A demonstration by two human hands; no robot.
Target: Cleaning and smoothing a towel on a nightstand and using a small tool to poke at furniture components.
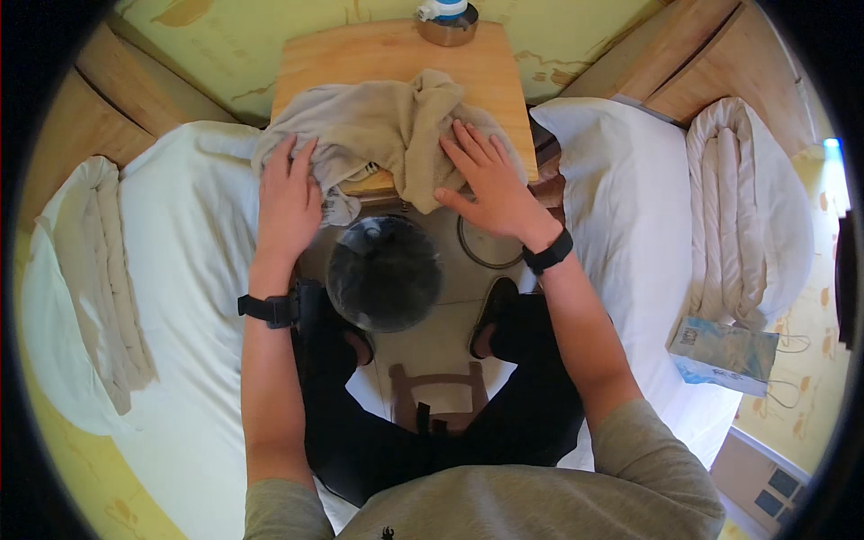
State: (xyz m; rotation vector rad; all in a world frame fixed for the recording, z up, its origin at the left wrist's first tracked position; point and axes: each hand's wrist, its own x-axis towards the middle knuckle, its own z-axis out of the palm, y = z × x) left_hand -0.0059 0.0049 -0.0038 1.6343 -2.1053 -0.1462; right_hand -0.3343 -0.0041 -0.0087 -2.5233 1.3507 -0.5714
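Note:
A crumpled beige piece of soft cloth (360, 117), perhaps a garment, lies across the front half of a small wooden table (351, 54). Parts of it hang over the front edge, and a small striped bit shows near its middle. My left hand (290, 193) rests on the cloth's left end with its fingers stretched out. On the right side my right hand (490, 180) lies on the cloth, palm down and fingers spread. Neither hand is closed round anything. Black straps circle both wrists.
A round bin (385, 279) with a dark inside stands on the floor between my feet. At the table's back sits a metal container (447, 29) with a blue-and-white top. White-sheeted beds (193, 207) flank me, with folded quilts (729, 207). A paper bag (724, 355) lies at right.

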